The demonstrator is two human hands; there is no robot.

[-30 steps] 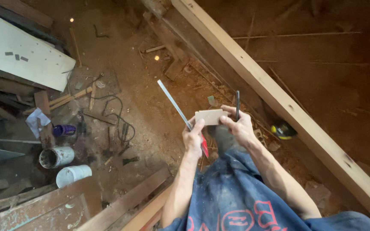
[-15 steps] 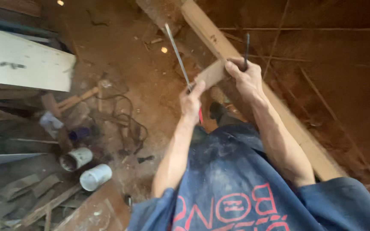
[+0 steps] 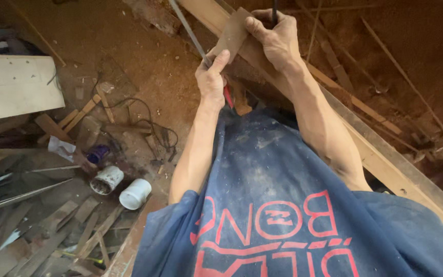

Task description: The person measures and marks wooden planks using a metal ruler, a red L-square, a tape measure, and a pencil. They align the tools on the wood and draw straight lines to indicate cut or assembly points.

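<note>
Reaching forward with both arms, the left hand [image 3: 211, 77] grips a saw [image 3: 188, 31] (red handle) while the right hand [image 3: 278, 38] pinches a wood piece [image 3: 232, 33].

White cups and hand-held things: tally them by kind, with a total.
White cups on the floor: 2
Flat wooden pieces held by both hands: 1
Red-handled metal tools in the left hand: 1
Dark thin tools in the right hand: 1
Total: 5
</note>
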